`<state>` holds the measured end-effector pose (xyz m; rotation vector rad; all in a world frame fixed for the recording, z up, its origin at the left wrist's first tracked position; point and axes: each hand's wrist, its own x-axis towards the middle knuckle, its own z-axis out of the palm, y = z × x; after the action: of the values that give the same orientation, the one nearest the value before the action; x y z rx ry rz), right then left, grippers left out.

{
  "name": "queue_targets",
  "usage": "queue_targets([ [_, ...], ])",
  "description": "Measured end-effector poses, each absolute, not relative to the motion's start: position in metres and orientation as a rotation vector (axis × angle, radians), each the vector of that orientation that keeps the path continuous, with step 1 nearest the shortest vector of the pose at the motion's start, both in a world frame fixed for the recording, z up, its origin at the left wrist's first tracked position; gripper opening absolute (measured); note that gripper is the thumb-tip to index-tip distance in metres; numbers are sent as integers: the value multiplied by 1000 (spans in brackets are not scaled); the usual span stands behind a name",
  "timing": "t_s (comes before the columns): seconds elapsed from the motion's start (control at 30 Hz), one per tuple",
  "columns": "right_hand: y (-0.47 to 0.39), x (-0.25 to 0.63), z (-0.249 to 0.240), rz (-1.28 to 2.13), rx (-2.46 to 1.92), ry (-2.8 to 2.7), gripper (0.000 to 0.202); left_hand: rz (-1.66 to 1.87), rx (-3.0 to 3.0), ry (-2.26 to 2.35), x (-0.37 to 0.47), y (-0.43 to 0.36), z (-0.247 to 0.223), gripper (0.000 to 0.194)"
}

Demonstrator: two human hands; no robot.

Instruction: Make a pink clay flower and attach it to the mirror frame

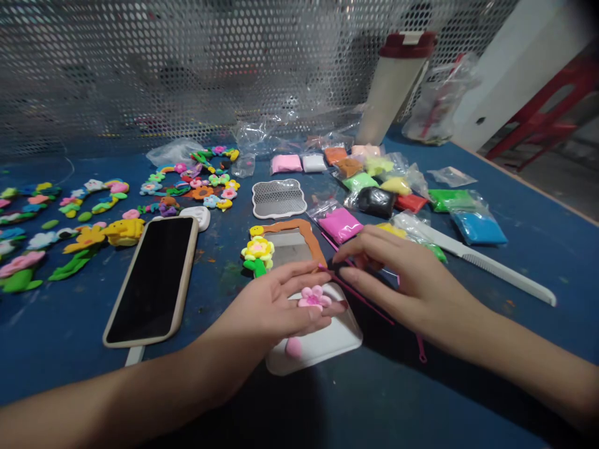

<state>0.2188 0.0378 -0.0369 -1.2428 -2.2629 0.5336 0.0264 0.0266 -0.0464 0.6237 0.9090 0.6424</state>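
Dark-screened phone, tall red-lidded tumbler; red chair, perforated metal panel

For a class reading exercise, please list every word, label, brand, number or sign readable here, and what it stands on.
None: no text can be read.
The smartphone screen is black.
The tumbler, the blue clay packet and the white comb show no legible lettering.

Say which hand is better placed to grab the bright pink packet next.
The right hand, probably: it is the nearer to the bright pink packet. The left hand holds the small pink flower, so it looks busier. Whether the right grips a thin pink tool is unclear.
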Motion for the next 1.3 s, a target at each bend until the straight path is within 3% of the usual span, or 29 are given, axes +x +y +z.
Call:
queue_targets([
  [0.1,30,208,-34,867,-1190,-2211,13,686,643,875,28,27,-52,62],
  [0.2,26,201,-34,994,-1171,-2146,12,687,667,827,28,27,-55,65],
  [0.53,29,206,-32,1595,-1249,-1672,14,553,763,797,29,24,-38,60],
  [0.6,30,207,-33,1567,-1255,-1583,16,522,835,902,29,24,-38,59],
  [0.87,29,203,-38,1485,-1250,-1487,17,490,1118,1099,28,25,-41,20],
  [1.3,24,201,-40,1536,-1226,-1471,18,443,1284,1177,30,26,-38,21],
])
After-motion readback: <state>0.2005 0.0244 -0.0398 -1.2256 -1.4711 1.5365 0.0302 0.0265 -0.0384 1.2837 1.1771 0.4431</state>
